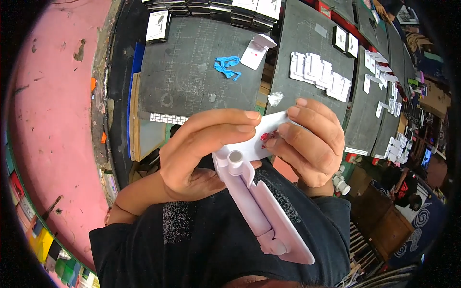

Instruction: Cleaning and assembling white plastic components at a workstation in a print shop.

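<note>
Close in front of my chest I hold a white folding phone stand (247, 206) made of plastic. Its long arm and one flat plate hang down toward me, tilted to the right. A second flat plate with a red print is at the upper end, beside a round hinge. My left hand (197, 149) is closed around the hinge end, fingers along the plate's upper edge and thumb partly hidden beneath. My right hand (312, 139) grips the printed plate at its right end, fingertips on the red print, covering part of it.
A similar white stand (254, 55) and a blue crumpled strip (227, 67) lie on the dark worktable (182, 62). Stacked boxes (211, 9) line its far side. More white stands (319, 74) sit in rows to the right, by two boxes (345, 41). Another person (407, 192) is at far right.
</note>
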Action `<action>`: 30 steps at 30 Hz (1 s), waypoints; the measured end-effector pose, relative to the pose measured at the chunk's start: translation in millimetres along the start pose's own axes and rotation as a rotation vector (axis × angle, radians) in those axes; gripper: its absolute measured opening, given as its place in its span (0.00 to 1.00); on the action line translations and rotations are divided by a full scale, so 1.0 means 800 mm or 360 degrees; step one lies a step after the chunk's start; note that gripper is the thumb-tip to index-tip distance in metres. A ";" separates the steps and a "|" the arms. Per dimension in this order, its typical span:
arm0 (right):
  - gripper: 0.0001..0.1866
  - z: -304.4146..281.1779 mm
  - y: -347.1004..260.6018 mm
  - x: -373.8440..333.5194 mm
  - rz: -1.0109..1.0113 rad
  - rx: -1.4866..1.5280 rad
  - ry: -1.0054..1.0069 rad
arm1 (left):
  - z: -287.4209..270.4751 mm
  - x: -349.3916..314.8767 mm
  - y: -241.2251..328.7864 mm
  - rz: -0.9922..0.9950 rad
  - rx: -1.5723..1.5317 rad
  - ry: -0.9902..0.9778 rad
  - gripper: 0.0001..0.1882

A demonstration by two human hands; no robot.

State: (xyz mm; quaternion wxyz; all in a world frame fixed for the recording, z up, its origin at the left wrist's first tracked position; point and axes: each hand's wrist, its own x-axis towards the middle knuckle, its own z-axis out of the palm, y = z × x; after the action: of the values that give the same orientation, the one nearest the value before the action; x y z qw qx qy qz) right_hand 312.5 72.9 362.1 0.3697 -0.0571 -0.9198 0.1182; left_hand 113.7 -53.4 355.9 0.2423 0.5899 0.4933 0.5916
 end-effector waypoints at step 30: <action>0.15 0.004 0.004 -0.007 -0.0030 -0.0014 0.0103 | 0.003 -0.003 -0.001 -0.0057 -0.0064 0.0023 0.30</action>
State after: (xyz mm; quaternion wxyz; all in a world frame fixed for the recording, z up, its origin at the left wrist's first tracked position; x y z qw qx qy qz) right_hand 314.5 74.5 355.0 0.4002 -0.0539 -0.9084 0.1088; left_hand 116.1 -54.5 353.8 0.2610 0.5715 0.4937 0.6012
